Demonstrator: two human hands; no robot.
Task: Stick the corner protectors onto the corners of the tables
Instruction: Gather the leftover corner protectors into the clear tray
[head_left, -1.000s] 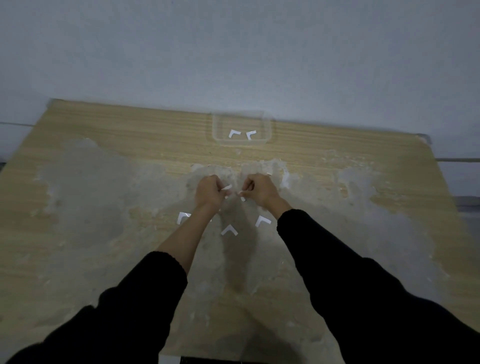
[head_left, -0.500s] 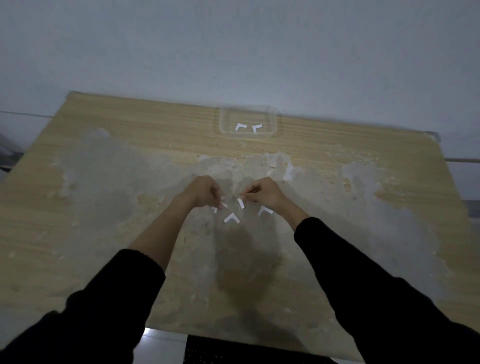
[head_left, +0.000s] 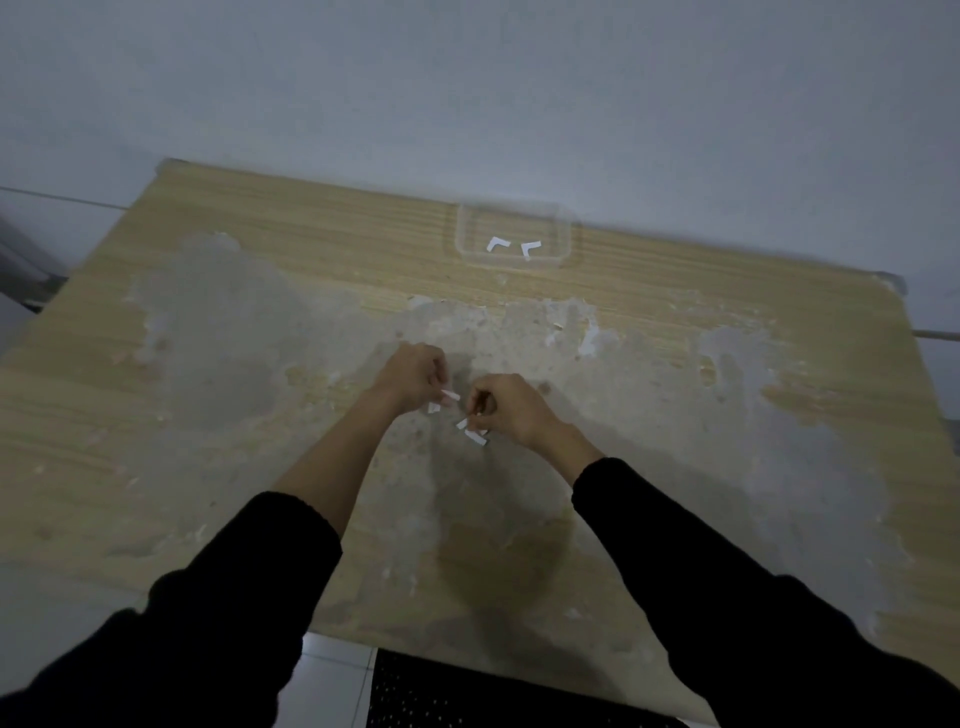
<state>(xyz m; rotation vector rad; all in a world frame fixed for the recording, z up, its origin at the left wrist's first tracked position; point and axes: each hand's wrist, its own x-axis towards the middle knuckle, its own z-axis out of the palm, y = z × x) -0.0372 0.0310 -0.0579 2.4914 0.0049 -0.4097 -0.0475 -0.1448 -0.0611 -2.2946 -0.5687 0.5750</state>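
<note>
My left hand and my right hand meet over the middle of a worn wooden table. The left hand pinches a small white corner protector. The right hand's fingers are curled and pinch at a white piece just beside it. A white L-shaped protector lies on the table under the right hand, partly hidden. Another white bit shows below the left fingers.
A clear plastic tray at the table's far edge holds two more white L-shaped protectors. A grey wall stands behind the table. A black perforated chair back sits at the near edge. Clear protectors show on the table's far corners.
The view has swung left and down. My hands stay close together, working the white piece. The loose protectors on the table now lie mostly under my hands.
</note>
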